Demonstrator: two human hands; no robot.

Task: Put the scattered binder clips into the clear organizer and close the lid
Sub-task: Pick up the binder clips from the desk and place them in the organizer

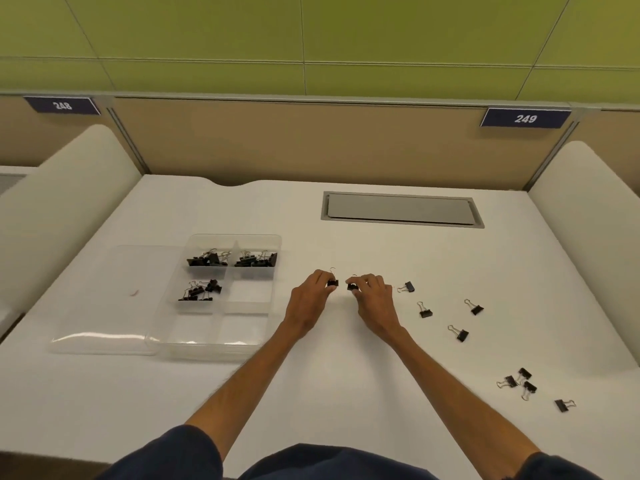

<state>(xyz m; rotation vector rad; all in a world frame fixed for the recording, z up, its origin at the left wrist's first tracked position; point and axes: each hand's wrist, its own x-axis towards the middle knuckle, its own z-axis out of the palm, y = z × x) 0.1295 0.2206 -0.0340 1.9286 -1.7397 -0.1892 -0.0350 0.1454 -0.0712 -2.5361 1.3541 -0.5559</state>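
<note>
Binder clips [459, 334] strewn right, left hand [310, 299] and right hand [375, 301] fingers [372, 280] each pinching one, organizer [242, 329] open left

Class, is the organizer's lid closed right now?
No, the lid lies flat and open to the left of the organizer.

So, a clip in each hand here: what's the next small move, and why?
Probably carry both hands left and drop the clips into the clear organizer. The left hand pinches one binder clip, the right hand a second clip. The lid lies open beside the organizer, and the compartment nearest the hands looks empty.
</note>
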